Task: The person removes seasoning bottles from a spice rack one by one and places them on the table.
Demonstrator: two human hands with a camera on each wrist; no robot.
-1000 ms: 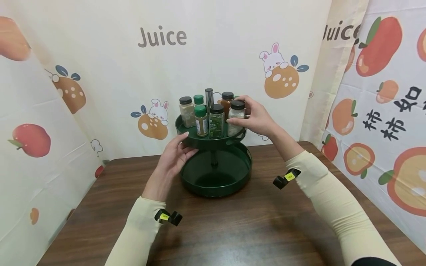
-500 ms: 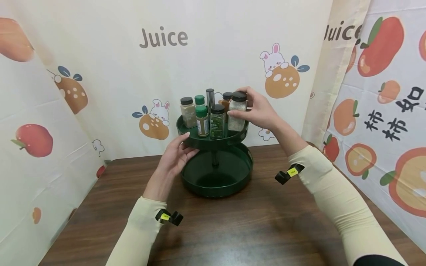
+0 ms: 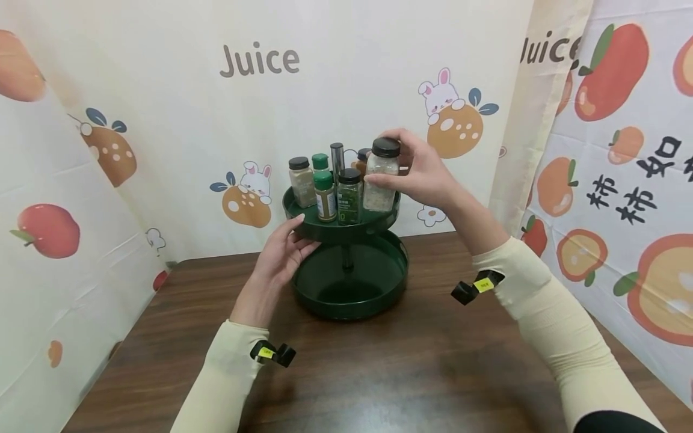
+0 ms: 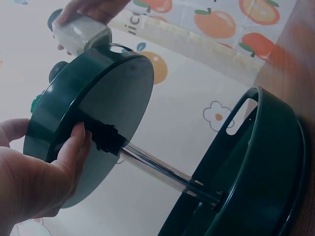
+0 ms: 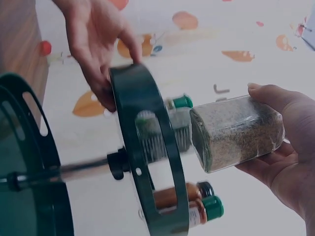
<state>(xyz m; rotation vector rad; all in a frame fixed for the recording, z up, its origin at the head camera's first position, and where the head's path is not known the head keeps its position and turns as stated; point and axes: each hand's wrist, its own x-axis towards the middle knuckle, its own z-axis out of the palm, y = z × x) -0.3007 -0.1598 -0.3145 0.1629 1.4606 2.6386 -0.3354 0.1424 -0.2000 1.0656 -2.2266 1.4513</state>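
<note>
A green two-tier spice rack (image 3: 349,311) stands on the table. My left hand (image 3: 280,255) holds its upper tray (image 3: 338,234) at the front left, thumb at the rim and fingers underneath. My right hand (image 3: 425,171) grips a square clear spice jar (image 3: 381,191) with a black lid and pale grainy contents. In the right wrist view the jar (image 5: 236,132) has its base apart from the upper tray (image 5: 140,93). Several spice bottles stay on that tray, among them a green-capped bottle (image 3: 326,201) and a black-lidded jar of green contents (image 3: 349,201).
A tall silver-and-black cylinder (image 3: 337,157) stands among the bottles. Below, the lower tray (image 4: 266,147) has slotted handles, and a metal post (image 4: 157,167) joins the tiers. Fruit-printed cloth (image 3: 357,72) hangs close behind the wooden table (image 3: 346,373).
My right hand has lifted the clear spice jar up off the upper tray. My left hand has kept its hold on the tray.
</note>
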